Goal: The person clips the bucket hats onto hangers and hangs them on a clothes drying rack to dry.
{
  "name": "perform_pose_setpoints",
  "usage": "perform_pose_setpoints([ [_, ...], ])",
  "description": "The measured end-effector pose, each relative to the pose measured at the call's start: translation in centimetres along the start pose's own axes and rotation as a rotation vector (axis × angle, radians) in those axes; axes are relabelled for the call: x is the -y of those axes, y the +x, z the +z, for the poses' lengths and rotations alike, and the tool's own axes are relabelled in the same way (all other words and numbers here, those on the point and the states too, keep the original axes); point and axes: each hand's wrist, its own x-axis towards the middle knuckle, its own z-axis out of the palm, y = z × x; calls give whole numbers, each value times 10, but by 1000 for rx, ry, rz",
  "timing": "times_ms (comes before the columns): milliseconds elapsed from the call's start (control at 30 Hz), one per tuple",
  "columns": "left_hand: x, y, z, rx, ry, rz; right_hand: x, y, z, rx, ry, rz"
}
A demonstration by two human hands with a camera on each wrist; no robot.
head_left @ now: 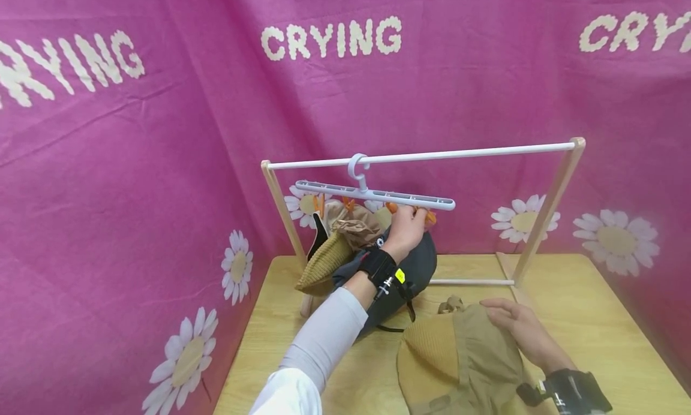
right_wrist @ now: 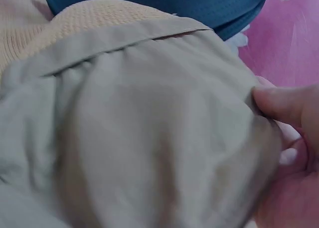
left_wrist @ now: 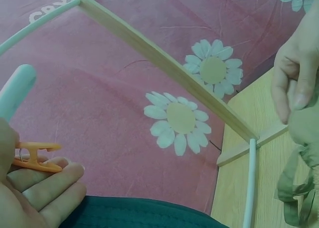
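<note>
A pale blue hanger (head_left: 388, 197) hooks over the rack's white rail and carries several orange clips. My left hand (head_left: 407, 228) is at its right end, pinching an orange clip (left_wrist: 37, 158) between thumb and fingers. A dark blue-grey cap (head_left: 423, 262) hangs just below that hand. Further left hang a mustard ribbed cap (head_left: 326, 262) and a crumpled brown cloth piece (head_left: 358, 228). Lower right, a khaki cap (head_left: 486, 349) with a ribbed tan brim is held at its edge by my right hand (head_left: 520, 328), thumb on top in the right wrist view.
The wooden rack (head_left: 547, 214) stands at the back of a light wood table (head_left: 583, 319). Its low white crossbar (head_left: 469, 282) runs behind the khaki cap. Pink cloth walls (head_left: 459, 97) with daisies close in the back and both sides.
</note>
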Motion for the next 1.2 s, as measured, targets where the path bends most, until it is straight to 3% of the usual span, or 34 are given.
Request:
perform_pose_setpoints([
  [133, 2, 0, 1, 2, -58, -28, 1, 8, 1, -84, -83, -101],
  [300, 0, 2, -4, 53, -117, -22, 16, 18, -1, -150, -159, -188],
  [467, -2, 2, -10, 99, -144, -9, 35, 26, 2, -167, -123, -176],
  [867, 3, -3, -11, 89, -59, -26, 59, 50, 12, -118, 89, -248],
  [1200, 5, -4, -16, 139, -116, -40, 85, 74, 26, -154, 114, -229],
])
